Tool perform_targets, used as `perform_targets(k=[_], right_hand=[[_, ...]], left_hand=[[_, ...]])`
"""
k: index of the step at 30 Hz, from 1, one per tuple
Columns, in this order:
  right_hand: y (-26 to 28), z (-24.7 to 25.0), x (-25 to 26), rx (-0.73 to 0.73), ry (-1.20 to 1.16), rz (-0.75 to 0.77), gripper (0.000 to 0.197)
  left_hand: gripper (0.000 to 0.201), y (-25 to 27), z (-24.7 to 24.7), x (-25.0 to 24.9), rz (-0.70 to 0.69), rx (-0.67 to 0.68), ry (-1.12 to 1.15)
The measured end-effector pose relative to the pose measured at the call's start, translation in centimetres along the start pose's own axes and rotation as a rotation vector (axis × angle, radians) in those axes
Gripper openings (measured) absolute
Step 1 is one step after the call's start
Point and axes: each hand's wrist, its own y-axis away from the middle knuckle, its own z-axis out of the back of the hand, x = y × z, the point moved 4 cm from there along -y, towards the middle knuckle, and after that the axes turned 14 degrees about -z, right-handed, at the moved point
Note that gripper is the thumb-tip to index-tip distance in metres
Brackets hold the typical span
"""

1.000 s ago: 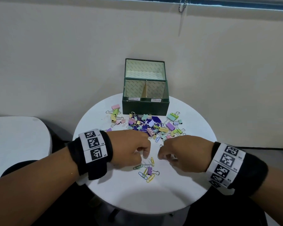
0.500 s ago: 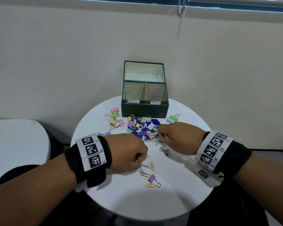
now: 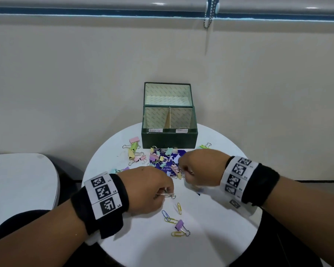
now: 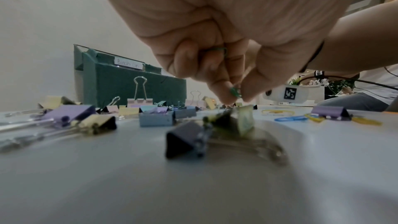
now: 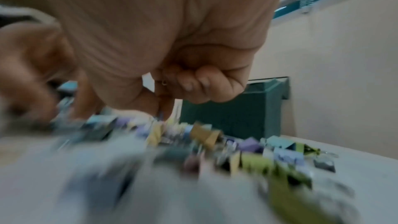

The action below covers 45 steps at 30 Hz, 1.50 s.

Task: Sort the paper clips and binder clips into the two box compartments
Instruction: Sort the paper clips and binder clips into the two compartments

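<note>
— While your left hand [image 3: 149, 189] pinches that green paper clip [image 4: 235, 92] low over the worktop [image 3: 210, 218], what is your right hand [image 3: 199, 166] doing?
— Its grip is curled over the clip pile [image 3: 162, 158]; I cannot tell what it holds.
— Carry each kind to its labelled compartment in the box [image 3: 169, 138].

place: probably office | cues: round white table [image 3: 143, 253]; roller-blind chain [image 3: 207, 15]

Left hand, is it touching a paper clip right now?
Touching. In the left wrist view the left hand pinches a green paper clip between thumb and fingertip, lifted off the table.
</note>
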Motion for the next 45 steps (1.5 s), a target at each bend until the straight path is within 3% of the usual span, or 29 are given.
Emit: perform_targets(k=[3,7,13,17,21,25,31,39,41,45], right_hand=[[-2.2,3.6,-2.3,-0.102,-0.229,-0.084,0.009],[-6.4,6.6,-5.1,-0.258,-0.33,-0.215,0.009],[-7.6,7.4,-6.1,-0.229,-0.419,-0.267,0.046],[-4.4,6.3,-5.9,-0.375,-0.455,-0.189,0.03],[-0.7,2.7,-4.7,-0.222,-0.401,-0.06,0.016],[-0.2,-0.1,-4.5,-0.104,-0.307,-0.088,0.022],[-0.8,-1.1,-4.0,-0.083,-0.336,-0.122,0.022],[0.0,-0.9,-3.7,-0.103,-0.426,-0.144,0.021],[0.6,-0.8,-3.6,-0.109,-0.438,-0.132,0.021],[1.2,-0.7,-3.2,-0.065,-0.454,-0.085,0.02]], left_hand=[[0.033,-0.1,0.1,0.1,-0.001,-0.006,0.002],[0.018,-0.3,0.2,0.4,0.003,-0.011,-0.027],[0.024,-0.6,0.1,1.3,0.019,-0.055,-0.036],[0.024,-0.9,2.2,2.2,0.104,-0.12,0.101],[0.024,-1.7,5.8,4.2,0.296,-0.174,0.459],[0.019,-4.3,7.7,6.6,0.402,-0.258,0.723],[0.016,-9.8,10.1,9.3,0.503,-0.46,0.769],[0.019,-14.2,9.4,8.7,0.553,-0.521,0.938],[0.027,-14.1,9.6,8.3,0.527,-0.469,0.841],[0.029,-12.4,10.6,6.9,0.344,-0.336,0.26]])
